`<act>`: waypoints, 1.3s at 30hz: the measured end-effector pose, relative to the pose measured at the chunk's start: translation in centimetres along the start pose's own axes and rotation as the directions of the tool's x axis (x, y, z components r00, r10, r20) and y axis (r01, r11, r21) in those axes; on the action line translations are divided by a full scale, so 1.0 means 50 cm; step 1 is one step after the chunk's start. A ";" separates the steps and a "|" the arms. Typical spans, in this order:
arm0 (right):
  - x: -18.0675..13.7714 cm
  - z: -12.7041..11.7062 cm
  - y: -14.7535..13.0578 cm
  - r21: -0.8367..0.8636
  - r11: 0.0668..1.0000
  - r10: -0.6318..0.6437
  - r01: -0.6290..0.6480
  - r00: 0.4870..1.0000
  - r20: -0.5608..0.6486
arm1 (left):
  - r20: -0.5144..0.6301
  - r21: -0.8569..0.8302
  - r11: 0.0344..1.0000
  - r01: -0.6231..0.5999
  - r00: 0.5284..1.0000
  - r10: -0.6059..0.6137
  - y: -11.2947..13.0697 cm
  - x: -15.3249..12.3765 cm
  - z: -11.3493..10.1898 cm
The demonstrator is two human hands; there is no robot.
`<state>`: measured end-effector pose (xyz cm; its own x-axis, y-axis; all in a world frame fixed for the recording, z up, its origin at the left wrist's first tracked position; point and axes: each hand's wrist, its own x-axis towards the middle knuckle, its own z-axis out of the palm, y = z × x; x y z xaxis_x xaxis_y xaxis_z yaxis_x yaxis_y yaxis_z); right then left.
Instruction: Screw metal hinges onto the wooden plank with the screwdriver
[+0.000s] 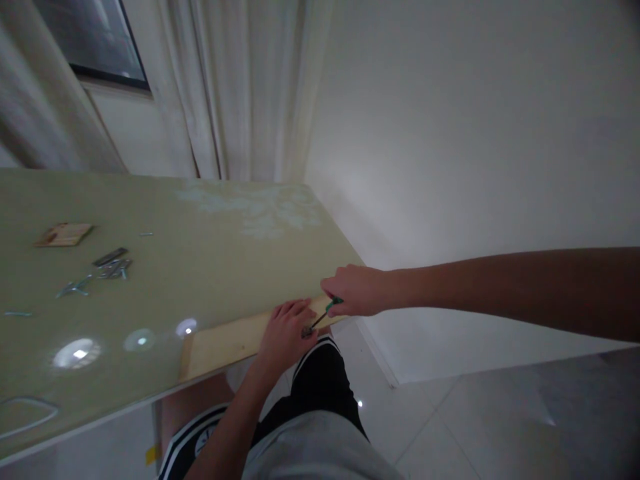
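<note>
A pale wooden board [225, 343] lies along the near edge of the greenish table [200, 253]. My right hand [356, 291] is closed round a green-handled screwdriver [325, 313], whose tip points down at the board's right end. My left hand [286, 333] rests on the board beside the tip, its fingers pinched on a small metal piece [307, 331] that I cannot make out clearly.
Several loose metal screws and fittings [107, 269] lie at the table's left. A small wooden piece [64, 234] sits further back left. White curtains [240, 87] hang behind, a white wall stands to the right, and a tiled floor [475, 420] lies below.
</note>
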<state>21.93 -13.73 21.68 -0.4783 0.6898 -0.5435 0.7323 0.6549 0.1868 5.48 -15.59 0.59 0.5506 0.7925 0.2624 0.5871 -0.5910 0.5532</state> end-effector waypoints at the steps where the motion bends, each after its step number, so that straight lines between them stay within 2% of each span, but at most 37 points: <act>1: -0.002 -0.004 0.006 -0.063 0.991 -0.117 0.115 0.993 -0.020 | -0.002 0.004 1.000 0.000 1.000 0.000 -0.001 0.000 0.000; 2: -0.004 -0.008 0.012 -0.135 0.957 -0.261 0.255 0.965 -0.027 | -0.001 0.007 1.000 0.000 1.000 0.000 -0.001 0.000 0.000; 3: -0.006 -0.011 0.016 -0.200 0.895 -0.410 0.399 0.912 -0.013 | 0.004 0.008 1.000 -0.001 1.000 0.001 -0.002 0.000 0.001; 4: -0.007 -0.013 0.018 -0.246 0.820 -0.530 0.517 0.848 0.015 | 0.012 0.009 1.000 -0.004 1.000 0.004 -0.003 0.000 0.001; 5: -0.007 -0.014 0.018 -0.267 0.765 -0.598 0.586 0.801 0.043 | 0.018 0.010 1.000 -0.006 1.000 0.006 -0.003 0.000 0.001; 6: -0.005 -0.013 0.016 -0.265 0.764 -0.597 0.588 0.800 0.052 | 0.019 0.011 1.000 -0.007 1.000 0.007 -0.003 0.000 0.002; 7: -0.001 -0.013 0.012 -0.240 0.823 -0.522 0.515 0.852 0.041 | 0.016 0.012 1.000 -0.007 1.000 0.007 -0.003 0.000 0.002; 9: 0.012 -0.010 0.005 -0.109 0.974 -0.197 0.198 0.980 0.019 | 0.007 0.008 1.000 -0.006 1.000 0.006 -0.002 0.000 0.002; 10: 0.018 -0.009 0.004 -0.018 1.000 -0.022 0.022 0.999 0.036 | 0.004 0.005 1.000 -0.005 1.000 0.005 -0.001 0.000 0.002; 11: 0.024 -0.008 0.005 0.065 0.992 0.108 -0.112 0.992 0.067 | 0.001 0.003 1.000 -0.003 1.000 0.003 0.000 0.000 0.002; 12: 0.027 -0.007 0.008 0.125 0.975 0.173 -0.184 0.981 0.092 | 0.001 0.001 1.000 -0.002 1.000 0.002 0.001 0.000 0.001; 13: 0.028 -0.007 0.012 0.151 0.970 0.177 -0.190 0.980 0.097 | 0.000 -0.001 1.000 -0.002 1.000 0.002 0.001 0.000 0.001; 14: 0.026 -0.007 0.018 0.136 0.981 0.129 -0.138 0.989 0.077 | -0.003 -0.002 1.000 -0.002 1.000 0.002 0.002 0.000 0.001; 16: 0.017 -0.007 0.028 -0.008 0.997 -0.075 0.075 0.997 0.008 | -0.011 -0.007 1.000 -0.001 1.000 0.001 0.002 0.000 0.002; 18: 0.008 -0.008 0.033 -0.186 0.920 -0.351 0.345 0.936 0.000 | -0.014 -0.009 1.000 -0.003 1.000 0.003 0.003 0.000 0.003; 19: 0.005 -0.007 0.032 -0.240 0.861 -0.457 0.448 0.889 0.021 | -0.017 -0.008 1.000 -0.003 1.000 0.003 0.003 0.000 0.003; 20: 0.004 -0.007 0.029 -0.262 0.824 -0.512 0.503 0.858 0.038 | -0.020 -0.006 1.000 -0.003 1.000 0.003 0.003 0.000 0.004; 21: 0.006 -0.007 0.025 -0.254 0.830 -0.503 0.496 0.863 0.040 | -0.023 -0.005 1.000 -0.002 1.000 0.002 0.003 0.000 0.004; 22: 0.009 -0.008 0.020 -0.219 0.878 -0.429 0.426 0.903 0.034 | -0.025 -0.005 1.000 -0.001 1.000 0.001 0.003 0.000 0.004; 24: 0.020 -0.010 0.010 -0.082 0.986 -0.140 0.144 0.988 0.061 | -0.020 -0.005 1.000 0.000 1.000 0.000 0.002 0.000 0.005; 25: 0.026 -0.012 0.007 0.004 1.000 0.009 -0.009 0.994 0.113 | -0.016 -0.004 1.000 -0.002 1.000 0.002 0.002 0.000 0.005; 26: 0.030 -0.014 0.006 0.079 0.988 0.118 -0.134 0.976 0.180 | -0.013 -0.002 1.000 -0.002 1.000 0.002 0.002 0.000 0.005; 27: 0.033 -0.014 0.008 0.131 0.969 0.175 -0.209 0.957 0.230 | -0.009 0.001 1.000 -0.004 1.000 0.004 0.001 0.000 0.005; 28: 0.033 -0.014 0.011 0.148 0.962 0.192 -0.231 0.952 0.238 | -0.007 0.004 1.000 -0.005 1.000 0.005 0.001 0.000 0.005; 30: 0.025 -0.009 0.024 0.058 0.990 0.118 -0.126 0.984 0.137 | -0.009 0.005 1.000 -0.005 1.000 0.005 0.001 0.000 0.005; 31: 0.019 -0.005 0.031 -0.040 0.999 0.008 -0.005 0.998 0.059 | -0.010 0.005 1.000 -0.005 1.000 0.005 0.002 0.001 0.005; 32: 0.012 -0.001 0.038 -0.155 0.977 -0.148 0.145 0.989 -0.002 | -0.013 0.006 1.000 -0.005 1.000 0.005 0.003 0.001 0.005; 34: 0.000 0.006 0.046 -0.338 0.841 -0.458 0.423 0.888 -0.028 | -0.020 0.008 1.000 -0.003 1.000 0.003 0.004 0.000 0.004; 35: -0.004 0.008 0.047 -0.384 0.777 -0.548 0.498 0.836 -0.023 | -0.022 0.010 1.000 -0.002 1.000 0.002 0.005 0.000 0.004; 36: -0.005 0.009 0.046 -0.398 0.760 -0.570 0.514 0.821 -0.026 | -0.022 0.010 1.000 -0.001 1.000 0.001 0.005 0.000 0.003; 37: -0.003 0.010 0.042 -0.376 0.798 -0.520 0.471 0.854 -0.034 | -0.021 0.009 1.000 0.001 1.000 -0.001 0.005 0.000 0.002; 39: 0.005 0.010 0.032 -0.219 0.949 -0.235 0.227 0.972 -0.014 | -0.013 0.005 1.000 0.004 1.000 -0.004 0.005 0.000 0.001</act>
<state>23.21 -12.66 21.46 -0.6437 0.5205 -0.5611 0.4806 0.8455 0.2330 5.67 -15.77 0.70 0.5405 0.7967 0.2703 0.5921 -0.5885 0.5505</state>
